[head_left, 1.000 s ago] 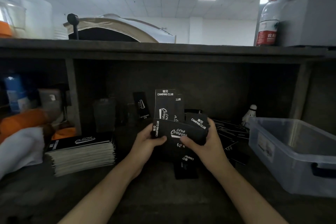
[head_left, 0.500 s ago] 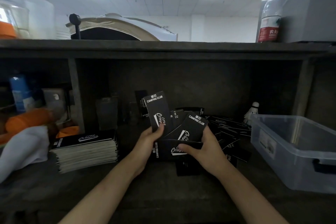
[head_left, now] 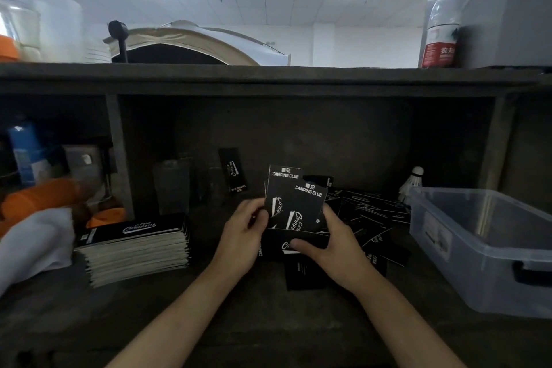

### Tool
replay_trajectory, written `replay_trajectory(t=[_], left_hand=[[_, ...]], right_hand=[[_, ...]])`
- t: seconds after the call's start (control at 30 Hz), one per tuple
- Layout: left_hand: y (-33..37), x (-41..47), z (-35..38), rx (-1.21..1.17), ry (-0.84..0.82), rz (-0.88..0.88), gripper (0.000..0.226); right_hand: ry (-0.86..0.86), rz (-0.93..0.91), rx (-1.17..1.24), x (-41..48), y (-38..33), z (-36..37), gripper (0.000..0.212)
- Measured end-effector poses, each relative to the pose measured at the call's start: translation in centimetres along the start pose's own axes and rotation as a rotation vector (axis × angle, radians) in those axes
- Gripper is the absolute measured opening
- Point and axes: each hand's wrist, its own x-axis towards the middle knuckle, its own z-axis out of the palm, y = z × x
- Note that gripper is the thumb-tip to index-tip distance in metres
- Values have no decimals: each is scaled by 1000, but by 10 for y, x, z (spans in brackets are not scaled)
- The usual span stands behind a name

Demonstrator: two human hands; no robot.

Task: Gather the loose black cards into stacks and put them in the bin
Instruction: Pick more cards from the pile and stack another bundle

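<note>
Left hand (head_left: 243, 236): just left of frame centre, fingers curled, pinching the left edge of the held cards (head_left: 294, 207).
Right hand (head_left: 330, 243): just right of centre, thumb pressed across a card lying crosswise at the bottom of the bunch, fingers wrapped behind the cards' right edge.
Held cards: black, printed "CAMPING CLUB" in white, standing upright and fanned unevenly between the two hands, above the surface (head_left: 239, 334).
Loose cards (head_left: 367, 209): scattered in a heap on the surface right of centre, between the hands and the bin; a few more lie under and below the right hand.
Stack (head_left: 134, 248): a squared pile of the same cards at left of centre on the surface, well apart from the hands.
Bin (head_left: 490, 251): clear plastic tub at the right edge of the frame, dark handle facing the viewer; what it holds cannot be told.
Shuttlecock (head_left: 410, 184): white, just behind the bin's far left corner.
Bottle (head_left: 440, 24): red-capped, on the shelf top at upper right.
</note>
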Motion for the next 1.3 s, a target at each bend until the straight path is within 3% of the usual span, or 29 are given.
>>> replay_trajectory(t=[0.07,0.13,0.23,0.33,0.53,0.8,0.93,1.03,1.17,1.3], left_hand=[[13,0,1,-21,64,17,50],[37,3,3,158,94,221,71],[67,12,20,689,-19,479,74],[72,23,33,973,16,421,60],[54,26,13,502,174,136,16],[32,25,-3,-345,455,-392,33],[21,23,-2,-461,514,-488,33],[20,20,0,-560,628,-531,34],[8,10,1,-359,577,-488,36],[-3,6,-1,-195,496,-526,41]], right_hand=[[3,-14,-6,0,1,0,69],[1,-26,-1,0,1,1,69],[-1,-13,-15,0,4,-1,61],[-6,29,-19,0,5,-2,50],[-44,58,-25,2,6,-1,36],[-46,29,-43,0,2,2,51],[-48,30,-52,-1,2,1,48],[-42,8,-61,-1,0,0,33],[30,3,-17,-1,0,-2,31],[-50,64,5,-2,0,-1,50]])
